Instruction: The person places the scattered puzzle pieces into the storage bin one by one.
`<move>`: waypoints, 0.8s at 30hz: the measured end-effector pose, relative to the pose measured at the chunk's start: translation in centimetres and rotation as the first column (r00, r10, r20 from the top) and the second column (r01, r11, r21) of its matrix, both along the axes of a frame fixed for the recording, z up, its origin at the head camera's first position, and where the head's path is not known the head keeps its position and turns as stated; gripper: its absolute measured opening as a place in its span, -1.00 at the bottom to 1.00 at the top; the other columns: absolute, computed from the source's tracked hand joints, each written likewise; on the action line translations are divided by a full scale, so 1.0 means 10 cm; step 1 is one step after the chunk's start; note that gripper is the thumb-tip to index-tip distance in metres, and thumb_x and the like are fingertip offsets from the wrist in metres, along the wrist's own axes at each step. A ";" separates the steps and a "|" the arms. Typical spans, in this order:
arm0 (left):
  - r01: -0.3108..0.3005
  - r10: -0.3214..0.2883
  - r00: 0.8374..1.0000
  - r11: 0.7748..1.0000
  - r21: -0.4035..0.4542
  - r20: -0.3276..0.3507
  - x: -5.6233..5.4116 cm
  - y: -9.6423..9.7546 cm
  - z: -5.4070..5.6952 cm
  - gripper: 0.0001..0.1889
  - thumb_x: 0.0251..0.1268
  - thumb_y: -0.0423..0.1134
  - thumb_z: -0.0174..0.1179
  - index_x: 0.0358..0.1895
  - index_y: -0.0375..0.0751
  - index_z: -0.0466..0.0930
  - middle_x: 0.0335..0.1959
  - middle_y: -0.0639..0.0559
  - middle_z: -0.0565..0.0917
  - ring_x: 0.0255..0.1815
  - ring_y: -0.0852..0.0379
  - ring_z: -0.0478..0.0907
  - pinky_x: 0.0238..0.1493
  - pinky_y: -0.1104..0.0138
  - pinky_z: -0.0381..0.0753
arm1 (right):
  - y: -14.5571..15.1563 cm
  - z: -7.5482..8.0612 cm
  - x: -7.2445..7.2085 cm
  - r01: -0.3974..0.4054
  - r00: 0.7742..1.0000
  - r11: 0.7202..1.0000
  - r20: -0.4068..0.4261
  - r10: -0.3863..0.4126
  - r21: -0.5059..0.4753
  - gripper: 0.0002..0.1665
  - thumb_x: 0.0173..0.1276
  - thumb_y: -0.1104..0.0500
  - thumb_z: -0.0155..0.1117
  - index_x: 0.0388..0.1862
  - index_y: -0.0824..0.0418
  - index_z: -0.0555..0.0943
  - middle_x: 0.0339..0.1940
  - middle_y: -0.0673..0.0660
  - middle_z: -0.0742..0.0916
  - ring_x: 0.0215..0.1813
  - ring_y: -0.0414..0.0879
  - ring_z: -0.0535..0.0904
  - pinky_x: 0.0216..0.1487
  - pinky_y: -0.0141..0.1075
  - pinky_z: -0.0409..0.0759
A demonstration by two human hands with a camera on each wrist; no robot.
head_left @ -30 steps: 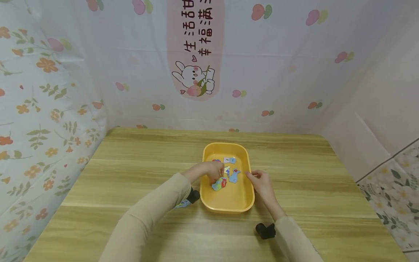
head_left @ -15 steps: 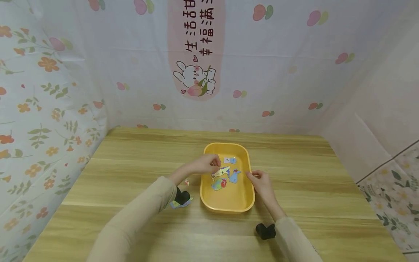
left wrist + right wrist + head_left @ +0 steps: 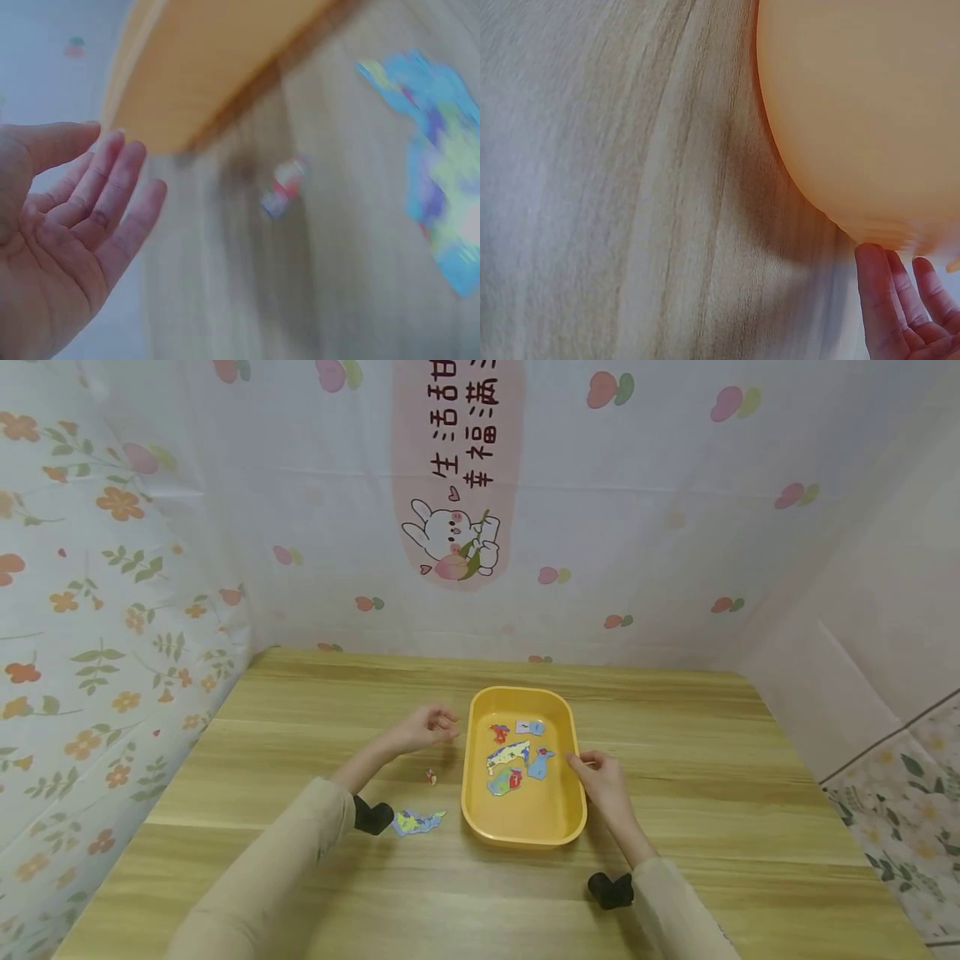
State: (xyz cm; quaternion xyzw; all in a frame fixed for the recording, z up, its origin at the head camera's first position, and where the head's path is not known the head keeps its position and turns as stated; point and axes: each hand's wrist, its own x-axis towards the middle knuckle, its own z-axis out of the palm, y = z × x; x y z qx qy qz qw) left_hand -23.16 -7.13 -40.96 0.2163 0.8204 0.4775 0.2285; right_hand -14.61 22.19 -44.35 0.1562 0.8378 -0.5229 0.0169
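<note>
My left hand [image 3: 426,732] is above the table, left of the yellow tray [image 3: 525,820], with nothing in it; its fingers are loosely bent in the left wrist view. At the tray's right side my right hand [image 3: 603,779] grips the rim, fingers [image 3: 879,289] against the outer wall. Inside the tray lie map puzzle pieces: a red one [image 3: 500,735], a cream one [image 3: 507,756], a green-and-red one [image 3: 504,782], a blue one [image 3: 538,764] and a white-and-blue one [image 3: 530,727]. Left of the tray, a small red-and-white piece [image 3: 431,777] and a larger yellow-and-blue piece [image 3: 417,822] lie on the table.
The wood-grain table [image 3: 720,752] extends on both sides of the tray. A patterned cloth [image 3: 585,527] hangs behind it, and a floral cloth [image 3: 105,660] is on the left. Black wrist mounts [image 3: 372,816] stick out from both sleeves.
My left hand has left the tray and moved left over the table, baring the red and cream pieces and the two pieces on the table. The right hand stays at the rim.
</note>
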 end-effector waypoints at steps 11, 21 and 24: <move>0.155 -0.178 0.979 0.967 -0.203 -0.102 0.13 -0.26 -0.21 -0.72 0.12 -0.46 0.17 -0.09 -0.51 0.48 -0.18 -0.27 0.61 -0.15 -0.02 0.56 -0.06 0.28 0.58 | 0.01 0.00 0.00 0.000 1.000 1.000 0.004 0.000 0.007 -0.49 0.29 -0.01 0.14 -0.08 0.46 0.51 -0.39 0.27 0.67 -0.61 -0.25 0.52 -0.59 -0.42 0.53; 0.240 -0.312 0.927 0.920 -0.310 -0.209 0.15 -0.28 -0.30 -0.86 0.01 -0.45 0.25 -0.34 -0.42 0.53 -0.38 -0.15 0.60 -0.36 0.15 0.51 -0.28 0.45 0.53 | 0.00 0.00 0.03 0.008 0.999 1.000 -0.050 -0.008 0.010 -0.38 0.21 -0.12 0.20 -0.18 0.49 0.53 -0.48 0.22 0.65 -0.59 -0.21 0.49 -0.61 -0.38 0.51; 0.255 -0.339 0.910 0.911 -0.324 -0.238 0.14 -0.28 -0.30 -0.91 0.03 -0.45 0.24 -0.43 -0.39 0.52 -0.46 -0.10 0.56 -0.43 0.23 0.45 -0.36 0.52 0.46 | 0.00 0.02 0.02 0.011 1.000 1.000 -0.017 -0.010 0.028 -0.44 0.26 -0.06 0.17 -0.13 0.47 0.53 -0.43 0.25 0.66 -0.57 -0.23 0.50 -0.57 -0.37 0.52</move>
